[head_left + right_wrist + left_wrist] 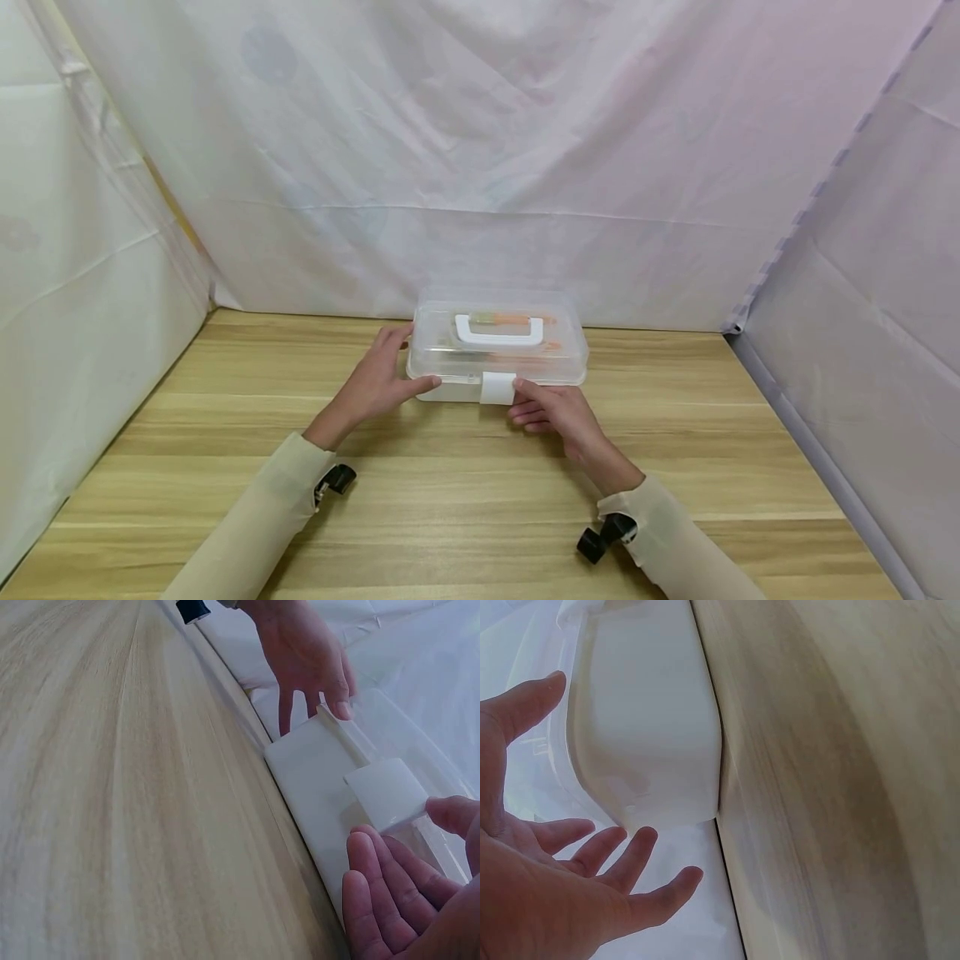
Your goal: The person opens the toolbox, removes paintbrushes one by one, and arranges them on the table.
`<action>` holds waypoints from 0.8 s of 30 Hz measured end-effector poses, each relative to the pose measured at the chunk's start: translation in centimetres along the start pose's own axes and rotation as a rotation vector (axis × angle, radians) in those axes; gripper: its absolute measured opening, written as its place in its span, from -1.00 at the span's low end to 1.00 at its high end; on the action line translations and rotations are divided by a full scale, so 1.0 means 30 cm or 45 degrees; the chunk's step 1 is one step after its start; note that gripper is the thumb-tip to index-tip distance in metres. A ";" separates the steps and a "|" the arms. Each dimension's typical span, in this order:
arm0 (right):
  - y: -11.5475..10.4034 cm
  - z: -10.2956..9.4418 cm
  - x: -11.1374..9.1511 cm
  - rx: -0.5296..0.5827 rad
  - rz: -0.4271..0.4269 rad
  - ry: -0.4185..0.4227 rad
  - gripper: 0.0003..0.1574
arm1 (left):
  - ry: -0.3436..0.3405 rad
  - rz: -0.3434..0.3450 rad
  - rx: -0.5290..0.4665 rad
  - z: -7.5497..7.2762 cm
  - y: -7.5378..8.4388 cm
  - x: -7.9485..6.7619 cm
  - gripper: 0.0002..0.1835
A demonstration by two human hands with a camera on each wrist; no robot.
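Observation:
A translucent plastic storage box (502, 362) with a white carrying handle (498, 339) stands on the wooden table, its lid down. Orange and green items show blurred through the lid. My left hand (372, 382) is at the box's left end, fingers spread along the side and thumb by the front rim. In the left wrist view those fingers look loose around the corner of the white base (649, 712). At the front, the white latch (388, 793) juts outward. My right hand (420, 900) pinches its right edge, thumb on the rim and fingers at its lower side.
A pale curtain (480, 167) hangs close behind the box, and more pale cloth closes off both sides. The wooden tabletop (457, 500) stretches in front. Each sleeve carries a small black wrist camera (600, 537).

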State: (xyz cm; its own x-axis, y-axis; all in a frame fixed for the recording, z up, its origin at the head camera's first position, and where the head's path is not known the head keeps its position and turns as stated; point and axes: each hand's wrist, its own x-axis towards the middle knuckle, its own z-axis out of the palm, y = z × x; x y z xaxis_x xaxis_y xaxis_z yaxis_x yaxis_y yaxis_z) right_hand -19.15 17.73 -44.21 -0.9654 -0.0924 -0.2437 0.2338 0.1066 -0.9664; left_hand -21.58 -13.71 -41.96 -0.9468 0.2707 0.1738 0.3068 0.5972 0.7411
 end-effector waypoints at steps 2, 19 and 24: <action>-0.002 0.001 -0.001 -0.006 0.000 -0.002 -0.41 | 0.001 -0.005 0.003 -0.001 0.001 -0.002 0.08; -0.026 -0.015 -0.019 -0.183 -0.055 -0.070 -0.35 | -0.018 -0.031 -0.012 -0.005 -0.004 -0.004 0.08; -0.038 -0.016 -0.029 -0.285 -0.149 -0.072 -0.49 | -0.013 -0.028 -0.002 -0.007 -0.008 -0.003 0.07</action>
State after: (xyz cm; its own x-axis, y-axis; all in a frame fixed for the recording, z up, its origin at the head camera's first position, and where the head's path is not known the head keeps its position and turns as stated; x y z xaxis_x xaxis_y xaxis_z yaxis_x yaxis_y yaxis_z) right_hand -18.65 18.16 -42.85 -0.9749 -0.1718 -0.1419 0.0837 0.3077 -0.9478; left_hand -21.58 -14.03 -42.02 -0.9522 0.2652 0.1513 0.2861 0.6018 0.7456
